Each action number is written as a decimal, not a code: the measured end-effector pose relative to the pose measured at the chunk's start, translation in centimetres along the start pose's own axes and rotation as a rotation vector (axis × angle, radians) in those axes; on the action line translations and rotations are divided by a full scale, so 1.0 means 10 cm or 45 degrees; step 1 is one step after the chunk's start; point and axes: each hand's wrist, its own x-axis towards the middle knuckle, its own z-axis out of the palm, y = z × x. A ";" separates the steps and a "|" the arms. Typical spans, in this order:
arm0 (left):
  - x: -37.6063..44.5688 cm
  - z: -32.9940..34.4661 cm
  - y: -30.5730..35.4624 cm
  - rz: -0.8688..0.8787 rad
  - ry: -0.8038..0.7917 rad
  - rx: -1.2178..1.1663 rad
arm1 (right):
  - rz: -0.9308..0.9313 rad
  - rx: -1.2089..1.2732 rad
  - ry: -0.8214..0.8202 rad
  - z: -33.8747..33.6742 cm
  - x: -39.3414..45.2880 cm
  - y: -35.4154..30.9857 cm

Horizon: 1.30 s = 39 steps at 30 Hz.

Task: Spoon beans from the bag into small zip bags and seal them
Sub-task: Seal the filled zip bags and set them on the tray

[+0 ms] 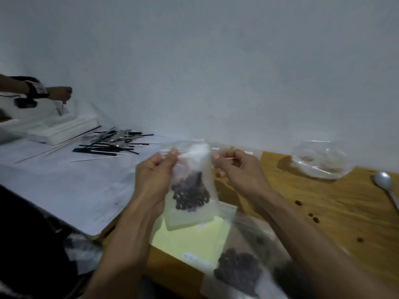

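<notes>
A small clear zip bag (192, 190) with dark beans in its lower half hangs upright above the wooden table (336, 212). My left hand (155, 175) pinches its top left corner. My right hand (237, 169) pinches the top edge at the right. Below lies a filled zip bag (239, 270) of dark beans, partly on a pale yellow sheet (190, 238). A crumpled clear bag (319, 160) sits at the back right. A white spoon (386, 186) lies at the right edge. A few loose beans (314, 216) dot the wood.
A white-covered table (64, 180) at the left holds a pile of black and metal utensils (114, 141), thin wooden sticks and a white foam tray (54, 128). Another person's hand (59, 93) works above that tray. A pale wall stands behind.
</notes>
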 end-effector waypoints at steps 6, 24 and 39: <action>0.21 -0.51 0.18 0.118 0.383 -0.201 | -0.101 -1.061 -0.498 0.44 -0.12 0.26; 0.29 -0.67 -0.02 0.012 0.412 -0.201 | -0.021 -1.236 -0.364 0.78 -0.18 0.51; 0.02 0.00 -0.24 -0.113 -0.014 -0.090 | -0.425 -1.196 -0.224 0.32 -0.01 -0.36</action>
